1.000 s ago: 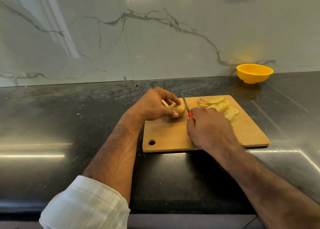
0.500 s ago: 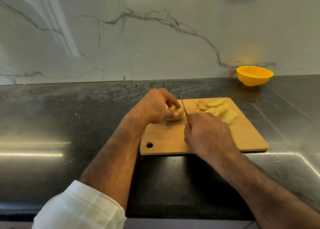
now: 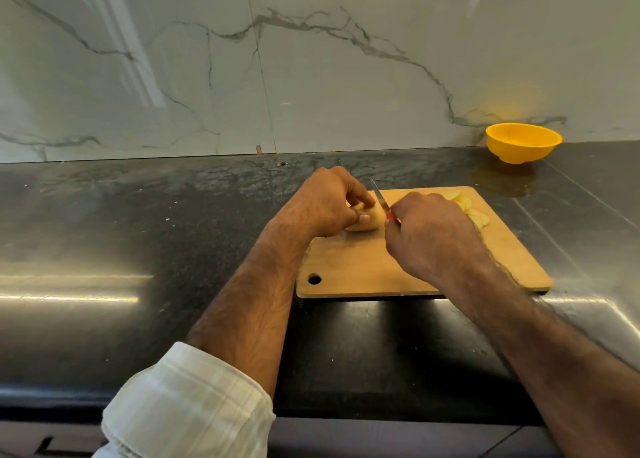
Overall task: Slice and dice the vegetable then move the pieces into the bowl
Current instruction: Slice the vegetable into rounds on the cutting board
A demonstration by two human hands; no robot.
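A pale yellow potato piece (image 3: 370, 221) lies on the wooden cutting board (image 3: 363, 267). My left hand (image 3: 329, 203) grips it from the left with curled fingers and thumb. My right hand (image 3: 431, 236) holds a red-handled knife (image 3: 380, 198); the blade stands at the potato's right cut end, tip pointing away from me. Several cut slices (image 3: 472, 211) lie at the board's far right, partly hidden behind my right hand. The yellow bowl (image 3: 523, 142) stands at the back right against the wall.
The board lies on a dark glossy stone counter (image 3: 138, 222) backed by a white marble wall. The board's hanging hole (image 3: 314, 279) is at its near left corner. The counter's front edge runs just below my forearms.
My right hand and the knife have shifted left against the potato's cut end, now covering more of the slices. The camera view has drifted slightly.
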